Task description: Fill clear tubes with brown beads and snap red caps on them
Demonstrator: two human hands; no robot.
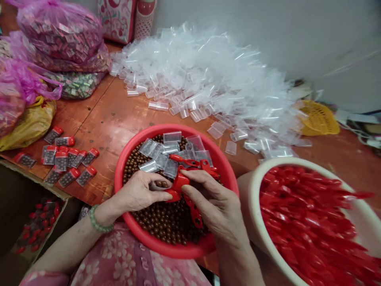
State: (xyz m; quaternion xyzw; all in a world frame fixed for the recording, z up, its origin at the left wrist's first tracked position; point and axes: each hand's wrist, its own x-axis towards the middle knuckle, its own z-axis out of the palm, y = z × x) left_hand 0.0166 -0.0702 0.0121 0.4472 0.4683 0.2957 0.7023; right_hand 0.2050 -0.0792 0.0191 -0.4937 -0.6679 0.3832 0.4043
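Note:
Over a red basin of small brown balls, my two hands work close together. My left hand is closed around a clear plastic tube with brown balls inside it. A red plastic cap is pinched between the thumb and fingers of my right hand, right at the tube's open end. Below that hand hangs another red plastic piece with holes; whether it joins the cap I cannot tell. Several clear tubes and red pieces lie on the balls.
Filled red-capped tubes lie on the table at left, more in a box below. A heap of clear tubes covers the back. A white bucket of red pieces stands right. Bulging bags are stacked back left.

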